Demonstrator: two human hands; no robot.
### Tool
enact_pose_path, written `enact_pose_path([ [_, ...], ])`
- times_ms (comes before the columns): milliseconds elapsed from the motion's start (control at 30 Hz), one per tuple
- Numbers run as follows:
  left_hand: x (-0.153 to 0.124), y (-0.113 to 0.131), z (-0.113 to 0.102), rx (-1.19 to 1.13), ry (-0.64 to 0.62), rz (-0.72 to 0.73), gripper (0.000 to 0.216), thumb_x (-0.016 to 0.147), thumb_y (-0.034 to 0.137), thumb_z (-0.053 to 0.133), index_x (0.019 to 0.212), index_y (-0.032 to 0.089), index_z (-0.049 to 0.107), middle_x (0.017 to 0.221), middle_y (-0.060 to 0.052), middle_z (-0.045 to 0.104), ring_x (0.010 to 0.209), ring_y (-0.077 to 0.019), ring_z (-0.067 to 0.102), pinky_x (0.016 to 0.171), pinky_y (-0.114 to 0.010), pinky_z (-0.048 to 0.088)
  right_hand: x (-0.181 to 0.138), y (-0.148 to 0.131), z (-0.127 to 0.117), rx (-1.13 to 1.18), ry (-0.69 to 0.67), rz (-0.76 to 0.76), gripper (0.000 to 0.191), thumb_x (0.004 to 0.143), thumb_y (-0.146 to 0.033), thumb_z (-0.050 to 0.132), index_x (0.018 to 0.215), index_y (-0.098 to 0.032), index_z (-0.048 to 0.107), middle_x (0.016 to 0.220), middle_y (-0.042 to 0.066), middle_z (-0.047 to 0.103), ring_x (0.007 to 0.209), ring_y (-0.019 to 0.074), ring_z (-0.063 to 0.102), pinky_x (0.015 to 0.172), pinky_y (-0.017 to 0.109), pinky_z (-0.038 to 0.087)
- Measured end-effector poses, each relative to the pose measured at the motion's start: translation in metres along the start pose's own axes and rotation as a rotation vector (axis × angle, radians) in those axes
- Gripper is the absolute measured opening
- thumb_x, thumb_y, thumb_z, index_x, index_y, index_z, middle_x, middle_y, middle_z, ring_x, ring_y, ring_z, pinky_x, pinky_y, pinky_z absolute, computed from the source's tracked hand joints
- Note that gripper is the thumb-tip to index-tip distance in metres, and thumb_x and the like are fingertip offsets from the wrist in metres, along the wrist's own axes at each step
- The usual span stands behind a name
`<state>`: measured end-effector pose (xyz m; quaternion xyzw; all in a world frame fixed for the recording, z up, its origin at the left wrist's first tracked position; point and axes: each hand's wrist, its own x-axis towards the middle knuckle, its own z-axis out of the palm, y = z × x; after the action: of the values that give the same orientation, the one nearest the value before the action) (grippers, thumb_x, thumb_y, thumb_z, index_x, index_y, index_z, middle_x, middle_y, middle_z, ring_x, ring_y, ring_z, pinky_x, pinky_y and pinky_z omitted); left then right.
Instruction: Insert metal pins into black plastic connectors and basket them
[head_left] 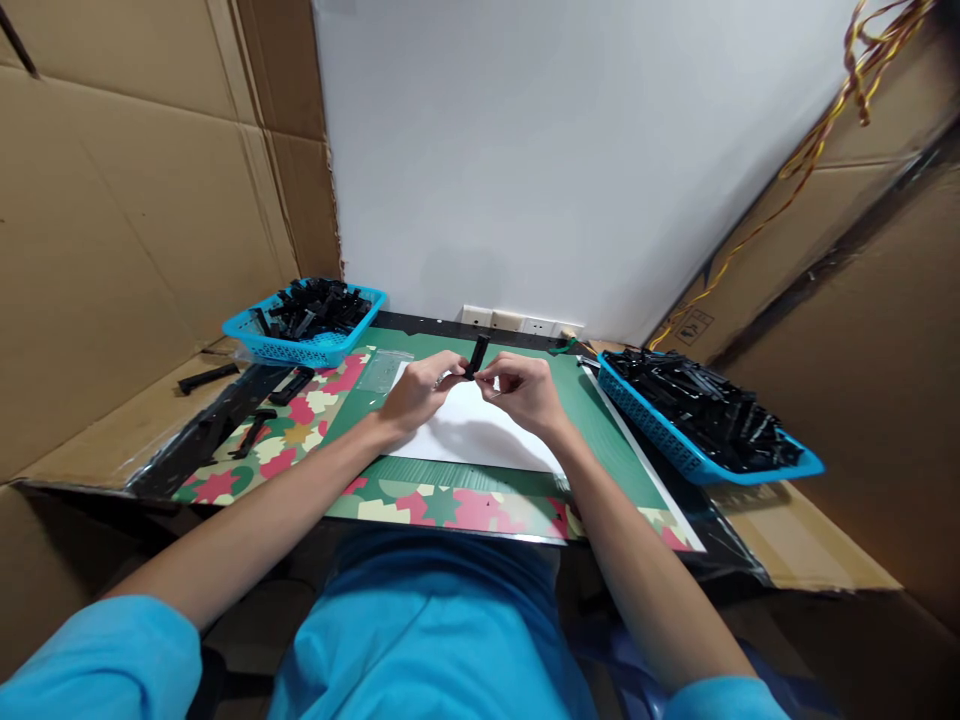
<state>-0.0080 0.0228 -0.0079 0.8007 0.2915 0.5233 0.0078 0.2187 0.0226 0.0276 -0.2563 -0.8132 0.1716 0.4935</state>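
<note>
Over a white sheet of paper [465,430], my left hand [426,388] pinches the lower end of a small black plastic part [478,352], which stands up tilted slightly to the right. Close against it on the other side is my right hand [523,390], its fingertips pressed together at the part's lower end. Whether the right fingers hold a small piece there is too small to make out. A clear plastic bag [384,370] lies on the mat just left of my left hand.
A blue basket [300,350] of black parts stands at the back left, another blue basket [660,440] at the right. Several loose black parts [255,432] lie on the left of the patterned mat [442,507]. Wall sockets [506,321] sit behind; cardboard walls flank the table.
</note>
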Motion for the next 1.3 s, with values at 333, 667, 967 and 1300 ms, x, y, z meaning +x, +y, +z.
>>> enact_pose_path([
  [333,-0.004,-0.001,0.0,-0.011,-0.041,-0.008,0.017,0.103,0.014,0.063,0.115,0.022,0.072,0.107,-0.006,0.08,0.095,-0.0198,0.078,0.082,-0.03,0.062,0.002,0.003,-0.005,-0.016,-0.05,0.045,0.027,0.09,-0.043,0.079,0.078,-0.019,0.081,0.07,0.002,0.065,0.057,0.0113,0.041,0.053,0.028,0.033],
  [667,0.006,0.007,0.01,-0.262,0.013,-0.221,0.014,0.1,0.03,0.075,0.107,0.021,0.066,0.104,-0.007,0.08,0.098,-0.0221,0.081,0.087,-0.034,0.066,0.0,0.019,-0.016,-0.059,-0.023,0.075,0.025,0.095,-0.038,0.08,0.115,-0.025,0.087,0.081,0.001,0.068,0.057,0.0101,0.037,0.054,0.028,0.034],
  [967,0.003,0.009,0.014,-0.281,-0.118,-0.326,0.021,0.102,0.036,0.072,0.119,0.024,0.065,0.106,-0.007,0.082,0.098,-0.0245,0.081,0.085,-0.038,0.066,0.0,0.031,-0.016,-0.183,-0.061,0.009,0.016,0.097,-0.035,0.077,0.095,-0.024,0.089,0.082,0.004,0.073,0.064,0.0137,0.055,0.061,0.027,0.04],
  [1300,-0.002,-0.005,0.013,0.03,-0.202,-0.248,0.013,0.09,0.027,0.08,0.102,0.024,0.085,0.094,-0.006,0.084,0.08,-0.0235,0.076,0.074,-0.036,0.06,-0.002,0.035,-0.022,-0.322,-0.175,0.145,0.019,0.1,-0.033,0.069,0.102,-0.019,0.083,0.072,0.0,0.063,0.062,0.0131,0.052,0.062,0.026,0.038],
])
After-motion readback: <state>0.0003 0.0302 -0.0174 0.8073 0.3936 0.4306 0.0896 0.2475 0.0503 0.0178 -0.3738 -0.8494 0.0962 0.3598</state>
